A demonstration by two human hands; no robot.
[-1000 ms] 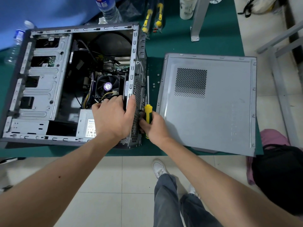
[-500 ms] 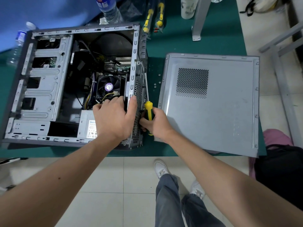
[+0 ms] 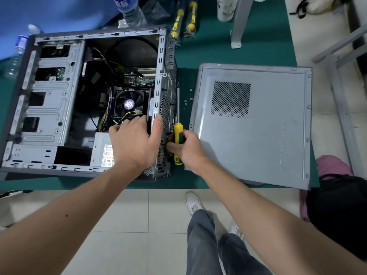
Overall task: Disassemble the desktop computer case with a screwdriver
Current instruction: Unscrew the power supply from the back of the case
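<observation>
A: Head view. Landmark?

B: Open computer case (image 3: 59,108) on the green mat (image 3: 218,54), lying on its side, interior facing up.

A: Left hand?

B: Left hand (image 3: 135,143) draped over the case's right-hand wall near the front corner — fingers curled down inside above the power supply (image 3: 103,149), thumb on the wall's top edge. Gripping the frame.

A: Right hand?

B: Right hand (image 3: 184,147) just outside that same wall, closed round the screwdriver (image 3: 177,139). Yellow-green handle held in the fist, shaft running away along the perforated rear panel, close beside it. Tip contact — cannot tell.

A: Inside the case?

B: CPU fan (image 3: 129,105) with purple sticker just beyond the left fingers, yellow and black wires beside it. Drive cage (image 3: 45,100) at the far side from the hands.

A: Right of the case?

B: Removed side panel (image 3: 256,124) flat on the mat, vent grid facing up, near corner overhanging the mat edge. Loose screws (image 3: 187,100) between case and panel.

A: Beyond the case?

B: Two spare screwdrivers (image 3: 183,18) in bags, water bottle (image 3: 129,8), white cup (image 3: 225,8), grey metal leg (image 3: 238,22).

A: Below?

B: Tiled floor, jeans, white shoe (image 3: 193,203). Dark bag (image 3: 337,211) on pink cloth further right.
</observation>
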